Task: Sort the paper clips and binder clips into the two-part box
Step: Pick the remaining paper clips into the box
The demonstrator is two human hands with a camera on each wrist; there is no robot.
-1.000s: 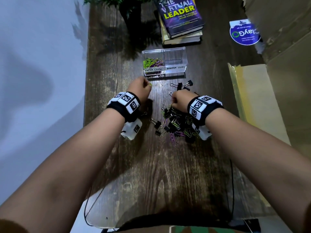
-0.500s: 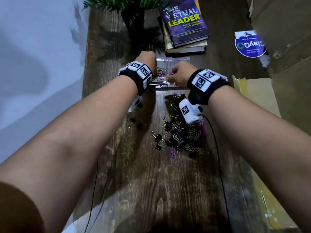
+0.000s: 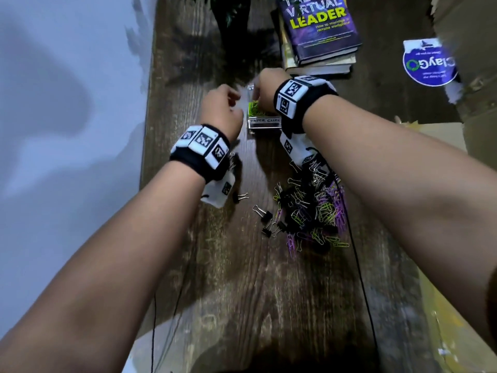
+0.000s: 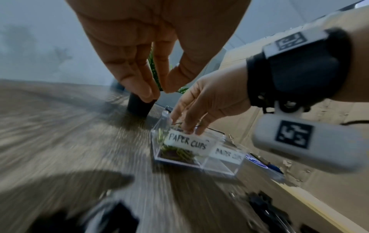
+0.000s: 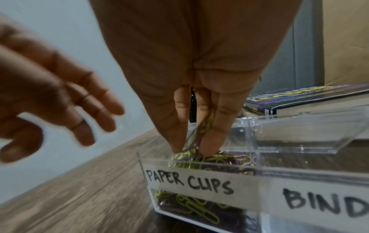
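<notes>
Right hand (image 5: 191,75): fingertips pinched on paper clips (image 5: 196,141), lowered into the two-part box (image 5: 201,182) compartment labelled PAPER CLIPS | Left hand (image 3: 220,111): held just left of the box, fingers loosely spread, nothing held | Unsorted clips (image 3: 309,211): heaped near the box.

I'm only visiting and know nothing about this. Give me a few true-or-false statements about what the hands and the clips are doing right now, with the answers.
1. The right hand pinches paper clips over the compartment labelled PAPER CLIPS. True.
2. The left hand grips a binder clip. False: its fingers look relaxed and hold nothing visible.
3. The two-part box has binder clips in its second compartment. False: that compartment looks empty.
4. A mixed pile of clips lies on the table. True.
5. The box sits on the book. False: it sits on the table, in front of the books.
</notes>
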